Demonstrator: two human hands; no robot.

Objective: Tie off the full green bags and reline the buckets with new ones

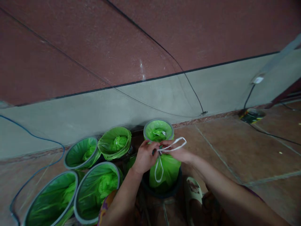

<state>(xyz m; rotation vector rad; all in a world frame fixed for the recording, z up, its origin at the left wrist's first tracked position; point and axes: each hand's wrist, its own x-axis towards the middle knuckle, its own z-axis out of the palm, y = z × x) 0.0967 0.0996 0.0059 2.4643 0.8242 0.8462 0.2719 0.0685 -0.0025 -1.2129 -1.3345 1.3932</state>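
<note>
Closest to my camera are the two bare forearms, the right one running in from the lower right and the left one rising from the bottom edge, beside a patch of patterned cloth. They meet ahead of me: the left hand and the right hand are together, fingers closed on the white string at the gathered neck of a green bag. One loop of string stands out to the right over the right hand; another hangs down the bag's front. From here I can't tell which fingertips pinch which strand. The bag sits upright in a dark bin on the tiled floor, its upper part above the rim. A pale slipper is just right of that bin.

Beyond the hands, nearer the wall, I see a back bin lined in green. To my left are four more lined bins, grouped close, each with crumpled green plastic inside. A blue cable curves along the far left. Well off to the right, a tin stands near the wall's foot.
</note>
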